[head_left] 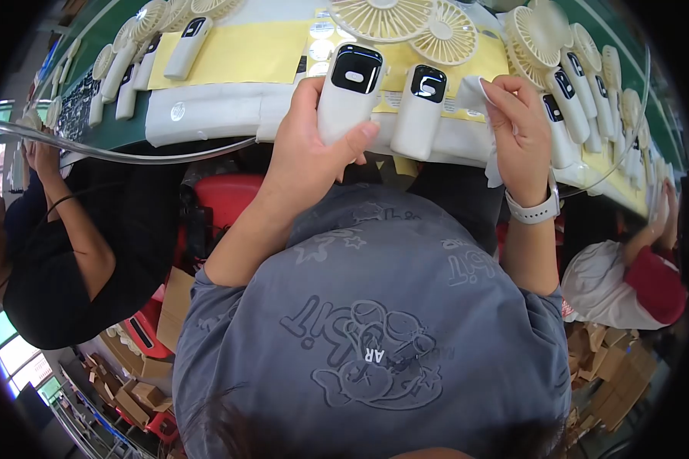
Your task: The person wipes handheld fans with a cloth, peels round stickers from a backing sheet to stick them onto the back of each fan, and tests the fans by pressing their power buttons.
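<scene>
My left hand (pixel 306 145) is wrapped round the handle of a cream handheld fan (pixel 343 107) with a glossy black panel and a pale oval button. The caged round head of that fan points away from me, over the table. Beside it, a second handheld fan (pixel 415 128) lies with its black panel up and its handle end at the table's near edge. My right hand (pixel 524 126), with a light watch strap on the wrist, pinches a white cloth (pixel 473 96) between thumb and fingers. Part of the cloth hangs below the palm.
Yellow sheets (pixel 249 53) lie on the white padded table edge (pixel 207 115). Several more fans stand in groups at left (pixel 119 73) and right (pixel 570 88). A clear tube (pixel 145 155) curves along the left front. Co-workers sit on both sides; cardboard boxes (pixel 616 379) lie behind.
</scene>
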